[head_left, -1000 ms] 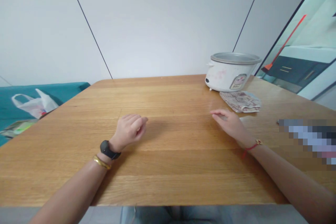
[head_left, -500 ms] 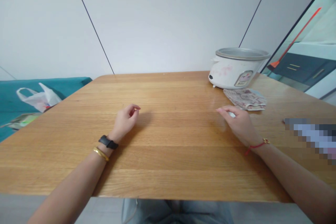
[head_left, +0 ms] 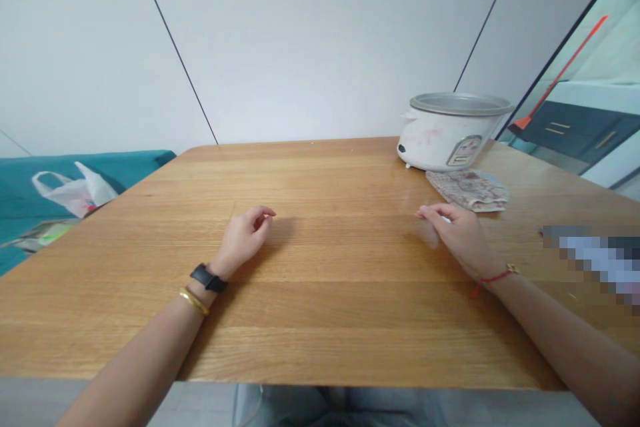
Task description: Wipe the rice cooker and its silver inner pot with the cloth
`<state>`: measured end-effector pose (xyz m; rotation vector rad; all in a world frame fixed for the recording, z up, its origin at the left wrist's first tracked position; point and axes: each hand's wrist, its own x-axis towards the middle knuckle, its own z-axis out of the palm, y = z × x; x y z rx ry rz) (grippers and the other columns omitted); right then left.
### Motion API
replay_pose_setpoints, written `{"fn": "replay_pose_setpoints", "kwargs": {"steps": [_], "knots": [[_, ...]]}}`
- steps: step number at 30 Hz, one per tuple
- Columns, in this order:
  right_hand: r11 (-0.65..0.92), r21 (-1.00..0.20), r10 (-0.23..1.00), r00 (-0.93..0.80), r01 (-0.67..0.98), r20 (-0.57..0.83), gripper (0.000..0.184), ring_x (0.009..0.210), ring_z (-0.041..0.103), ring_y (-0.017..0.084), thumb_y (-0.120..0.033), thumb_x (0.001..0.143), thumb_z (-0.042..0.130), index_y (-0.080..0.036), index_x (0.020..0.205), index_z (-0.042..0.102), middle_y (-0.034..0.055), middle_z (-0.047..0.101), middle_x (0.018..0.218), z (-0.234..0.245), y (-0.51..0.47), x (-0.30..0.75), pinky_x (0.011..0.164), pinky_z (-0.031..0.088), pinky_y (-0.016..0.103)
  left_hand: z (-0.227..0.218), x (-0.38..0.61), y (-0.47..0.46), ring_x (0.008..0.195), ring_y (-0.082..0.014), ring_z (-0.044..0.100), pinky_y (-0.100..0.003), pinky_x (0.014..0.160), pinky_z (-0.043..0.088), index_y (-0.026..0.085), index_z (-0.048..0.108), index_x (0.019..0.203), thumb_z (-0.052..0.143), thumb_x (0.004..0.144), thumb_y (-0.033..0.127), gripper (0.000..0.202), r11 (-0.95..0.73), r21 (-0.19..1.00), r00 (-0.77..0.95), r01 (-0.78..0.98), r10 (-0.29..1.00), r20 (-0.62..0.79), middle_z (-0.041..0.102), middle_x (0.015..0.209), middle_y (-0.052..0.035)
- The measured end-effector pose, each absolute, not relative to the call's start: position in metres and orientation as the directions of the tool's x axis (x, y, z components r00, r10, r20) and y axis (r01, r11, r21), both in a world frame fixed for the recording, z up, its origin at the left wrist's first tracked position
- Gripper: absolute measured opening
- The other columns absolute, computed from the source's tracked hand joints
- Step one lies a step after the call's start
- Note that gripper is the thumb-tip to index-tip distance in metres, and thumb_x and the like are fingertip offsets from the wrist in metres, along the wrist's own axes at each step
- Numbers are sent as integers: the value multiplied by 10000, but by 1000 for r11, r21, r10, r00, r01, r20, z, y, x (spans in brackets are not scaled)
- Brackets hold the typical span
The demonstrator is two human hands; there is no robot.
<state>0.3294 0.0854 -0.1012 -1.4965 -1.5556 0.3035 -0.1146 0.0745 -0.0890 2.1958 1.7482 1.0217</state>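
Note:
My left hand (head_left: 244,237) rests on its side on the wooden table (head_left: 330,307), left of the middle. Its fingers are curled, thumb tip against the index finger, and I see nothing in them. A black watch and a gold bangle sit on that wrist. My right hand (head_left: 459,235) lies palm down on the table, fingers stretched out and close together. A small pale spot shows at its fingertips; I cannot make it out. Just beyond this hand lies a patterned cloth (head_left: 470,189).
A white rice cooker (head_left: 447,137) with a metal rim stands at the far right of the table, behind the cloth. A blurred patch (head_left: 597,261) covers something at the right edge. A white plastic bag (head_left: 70,191) lies on a teal sofa to the left.
My left hand has gone from a raised loose fist to resting on the table in a light pinch. My right hand slid slightly right, nearer the cloth.

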Motion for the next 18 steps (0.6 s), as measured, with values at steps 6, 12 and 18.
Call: {"fn": "replay_pose_setpoints", "kwargs": {"steps": [6, 12, 18], "knots": [[225, -731, 892, 166, 645, 421, 387, 878, 713, 288, -612, 815, 581, -267, 719, 727, 81, 775, 853, -101, 85, 330, 890, 546, 436, -91, -116, 76, 630, -171, 596, -296, 621, 412, 183, 715, 997, 493, 905, 368, 303, -302, 525, 81, 796, 912, 402, 658, 696, -11], [218, -742, 896, 171, 634, 409, 395, 874, 714, 285, -613, 803, 580, -257, 712, 728, 86, 775, 850, -101, 85, 329, 888, 545, 431, -89, -114, 74, 625, -169, 597, -290, 617, 420, 182, 713, 995, 489, 921, 379, 307, -300, 535, 78, 790, 914, 398, 660, 690, -12], [223, -747, 897, 167, 626, 408, 412, 844, 714, 286, -638, 808, 596, -262, 707, 730, 88, 776, 832, -101, 86, 330, 851, 557, 431, -88, -111, 72, 659, -172, 617, -286, 613, 414, 190, 710, 967, 491, 969, 463, 349, -320, 506, 121, 801, 915, 386, 711, 759, -32]]}}
